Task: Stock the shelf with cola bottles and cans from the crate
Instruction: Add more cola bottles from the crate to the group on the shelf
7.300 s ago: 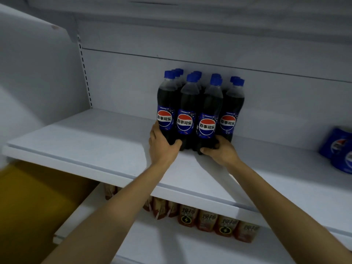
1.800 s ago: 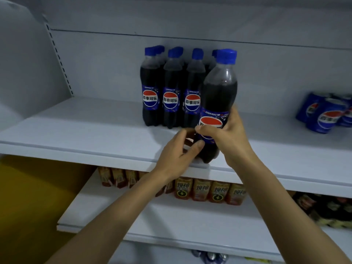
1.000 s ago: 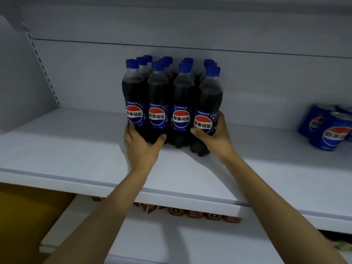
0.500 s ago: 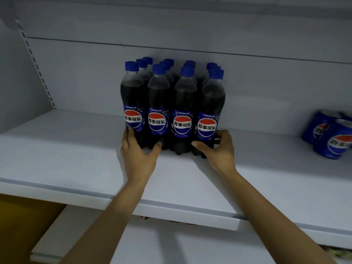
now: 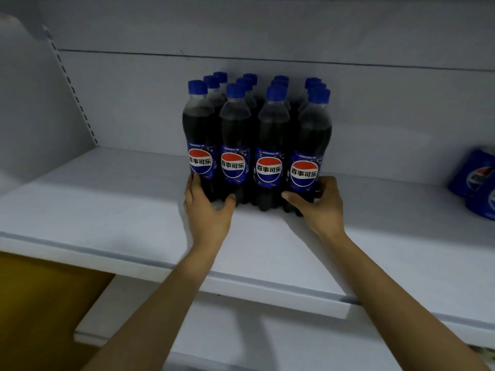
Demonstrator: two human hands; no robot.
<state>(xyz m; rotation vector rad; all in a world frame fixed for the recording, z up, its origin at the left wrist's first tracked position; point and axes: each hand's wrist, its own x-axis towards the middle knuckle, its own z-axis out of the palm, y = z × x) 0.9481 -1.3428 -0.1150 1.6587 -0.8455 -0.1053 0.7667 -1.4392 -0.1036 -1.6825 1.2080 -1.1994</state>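
Several cola bottles (image 5: 267,145) with blue caps and blue labels stand in tight rows on the white shelf (image 5: 112,215), against its back wall. My left hand (image 5: 207,207) cups the base of the front left bottle (image 5: 200,145), fingers along its side and thumb in front. My right hand (image 5: 320,203) wraps the base of the front right bottle (image 5: 310,156). All the bottles are upright. The crate is out of view.
Blue cola cans (image 5: 478,180) lie and stand at the shelf's right edge. A lower white shelf (image 5: 241,341) juts out beneath. A yellow surface (image 5: 40,303) fills the lower left. A slotted upright (image 5: 72,87) marks the shelf's left end.
Both hands have slid down to the bottles' bases and stay pressed against the block. The view has shifted slightly. Before that, my right hand set the front right bottle into the row.
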